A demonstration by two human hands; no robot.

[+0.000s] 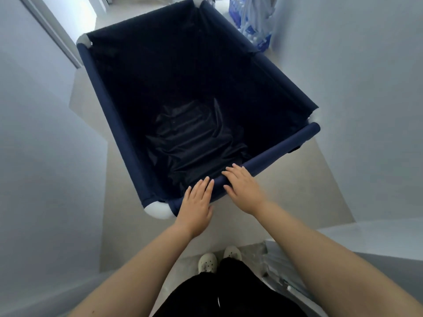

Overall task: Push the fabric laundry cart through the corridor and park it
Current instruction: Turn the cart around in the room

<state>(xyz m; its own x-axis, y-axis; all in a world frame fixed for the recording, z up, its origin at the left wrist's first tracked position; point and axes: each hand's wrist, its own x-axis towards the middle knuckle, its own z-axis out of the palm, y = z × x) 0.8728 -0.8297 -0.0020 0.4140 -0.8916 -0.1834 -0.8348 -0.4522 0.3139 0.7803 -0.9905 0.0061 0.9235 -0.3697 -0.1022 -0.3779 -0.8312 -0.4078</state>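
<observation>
A navy fabric laundry cart (107,106) with white corner joints fills the middle of the corridor, angled slightly to the left. Its inside looks empty apart from the wrinkled dark liner at the bottom. My left hand (198,205) lies flat on the near rail close to the near-left corner, fingers straight and together. My right hand (243,189) rests beside it on the same rail, fingers extended over the rail's top. Neither hand curls around the rail.
Pale walls close in on both sides of the narrow beige floor (315,175). Packs of bottled water (254,21) in blue plastic wrap stand by the right wall beyond the cart's far corner. A doorframe (52,28) sits at far left. Plastic-wrapped items (279,268) lie by my feet.
</observation>
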